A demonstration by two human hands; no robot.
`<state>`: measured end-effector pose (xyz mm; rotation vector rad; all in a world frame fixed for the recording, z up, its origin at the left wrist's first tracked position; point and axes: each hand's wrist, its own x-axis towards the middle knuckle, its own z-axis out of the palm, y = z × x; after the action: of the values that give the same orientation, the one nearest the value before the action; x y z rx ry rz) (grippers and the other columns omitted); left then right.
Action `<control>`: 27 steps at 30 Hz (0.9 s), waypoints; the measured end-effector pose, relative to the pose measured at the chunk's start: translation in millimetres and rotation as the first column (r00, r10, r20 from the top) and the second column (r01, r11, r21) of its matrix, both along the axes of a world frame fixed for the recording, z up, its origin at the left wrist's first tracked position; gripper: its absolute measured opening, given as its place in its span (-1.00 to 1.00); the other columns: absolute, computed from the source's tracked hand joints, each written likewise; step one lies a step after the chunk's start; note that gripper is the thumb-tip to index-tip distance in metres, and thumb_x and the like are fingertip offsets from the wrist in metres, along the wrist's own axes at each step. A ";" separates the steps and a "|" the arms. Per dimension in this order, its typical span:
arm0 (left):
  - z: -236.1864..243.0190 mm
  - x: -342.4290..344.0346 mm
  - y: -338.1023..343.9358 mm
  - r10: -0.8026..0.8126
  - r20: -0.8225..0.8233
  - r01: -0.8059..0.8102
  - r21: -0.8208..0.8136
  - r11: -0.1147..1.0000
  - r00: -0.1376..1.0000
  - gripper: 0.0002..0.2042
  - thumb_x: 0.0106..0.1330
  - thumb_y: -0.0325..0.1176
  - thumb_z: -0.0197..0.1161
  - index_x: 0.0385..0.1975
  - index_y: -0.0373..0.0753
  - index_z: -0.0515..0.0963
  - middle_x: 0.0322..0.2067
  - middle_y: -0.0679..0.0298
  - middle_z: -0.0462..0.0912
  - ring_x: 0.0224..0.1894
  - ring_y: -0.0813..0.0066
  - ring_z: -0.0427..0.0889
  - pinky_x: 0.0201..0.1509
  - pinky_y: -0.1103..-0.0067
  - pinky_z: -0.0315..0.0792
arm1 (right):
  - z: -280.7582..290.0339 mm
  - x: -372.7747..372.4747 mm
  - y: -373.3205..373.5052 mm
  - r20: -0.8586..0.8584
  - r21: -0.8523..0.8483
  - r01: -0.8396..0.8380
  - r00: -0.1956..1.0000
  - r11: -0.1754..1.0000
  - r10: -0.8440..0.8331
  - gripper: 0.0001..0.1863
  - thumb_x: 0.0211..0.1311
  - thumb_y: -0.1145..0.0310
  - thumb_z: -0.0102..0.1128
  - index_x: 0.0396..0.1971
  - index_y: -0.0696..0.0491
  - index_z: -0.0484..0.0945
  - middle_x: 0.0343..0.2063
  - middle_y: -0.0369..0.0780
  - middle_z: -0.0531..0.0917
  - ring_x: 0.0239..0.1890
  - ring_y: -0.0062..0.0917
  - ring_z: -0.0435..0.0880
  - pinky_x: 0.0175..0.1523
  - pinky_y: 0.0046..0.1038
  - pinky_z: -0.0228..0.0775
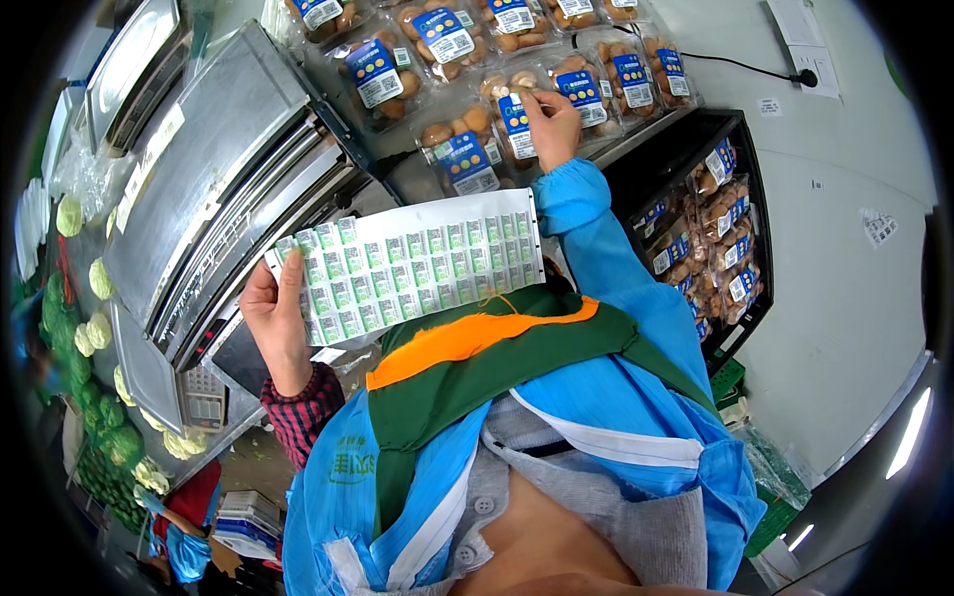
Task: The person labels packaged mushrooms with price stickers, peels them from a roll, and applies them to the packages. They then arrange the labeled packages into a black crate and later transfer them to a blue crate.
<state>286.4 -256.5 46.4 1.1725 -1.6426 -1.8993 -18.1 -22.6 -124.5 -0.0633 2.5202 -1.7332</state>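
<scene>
Label sheet (417,268), green-printed, in left hand (275,316)

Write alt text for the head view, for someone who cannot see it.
The person's left hand holds a sheet of small labels; the right hand touches a blue-labelled pack of brown produce, among similar packs. A black crate holds more.
</scene>
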 end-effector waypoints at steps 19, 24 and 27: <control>-3.1 -50.5 43.2 -0.210 -0.050 0.211 -0.001 0.978 0.976 -0.81 0.35 -0.33 0.17 -0.32 -0.36 0.56 -0.50 0.47 0.55 -0.47 0.84 0.35 -0.44 0.79 0.25 | 190.7 59.9 -44.5 0.106 0.032 -0.891 0.453 0.452 0.885 -0.79 0.18 0.43 0.20 -0.19 0.17 0.58 -0.32 -0.22 0.63 -0.29 -0.58 0.59 -0.18 -0.54 0.45; -5.3 -57.9 49.1 -0.229 -0.063 0.231 0.023 0.973 0.971 -0.81 0.35 -0.32 0.17 -0.33 -0.36 0.57 -0.53 0.49 0.55 -0.50 0.86 0.34 -0.47 0.80 0.22 | 179.5 72.7 -51.2 0.043 -0.019 -0.888 0.459 0.460 0.888 -0.91 0.10 0.52 0.23 -0.37 0.18 0.57 -0.43 -0.23 0.56 -0.38 -0.53 0.57 -0.23 -0.49 0.41; -9.3 -62.9 46.3 -0.256 -0.021 0.257 0.059 0.965 0.966 -0.79 0.35 -0.31 0.17 -0.36 -0.36 0.57 -0.54 0.49 0.55 -0.51 0.86 0.34 -0.49 0.79 0.22 | 178.6 78.7 -45.0 -0.327 0.320 -0.811 0.391 0.490 0.860 -0.93 0.08 0.56 0.22 -0.40 0.16 0.57 -0.43 -0.22 0.56 -0.40 -0.50 0.56 -0.26 -0.52 0.40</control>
<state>223.5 -210.1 37.1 1.0066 -1.8158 -2.1221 60.5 -67.6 54.0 -1.6206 2.0750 -1.1653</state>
